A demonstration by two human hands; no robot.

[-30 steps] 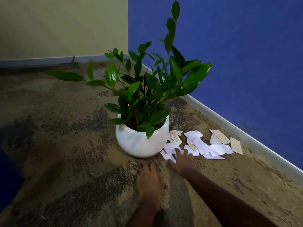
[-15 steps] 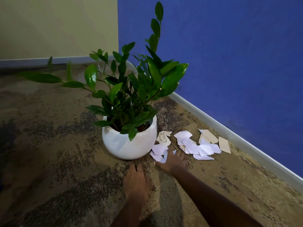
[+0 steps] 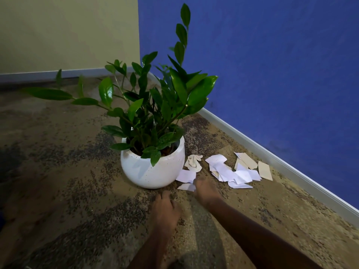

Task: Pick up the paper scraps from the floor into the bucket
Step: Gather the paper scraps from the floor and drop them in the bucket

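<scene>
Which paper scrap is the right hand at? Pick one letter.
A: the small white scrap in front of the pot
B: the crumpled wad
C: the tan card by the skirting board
A: the right hand has its fingertips at the small white scrap, which lies on the floor just in front of the white pot.

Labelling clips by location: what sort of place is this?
Likely a corner of an indoor room, home or office: patterned carpet, blue wall with baseboard, potted plant.
</scene>
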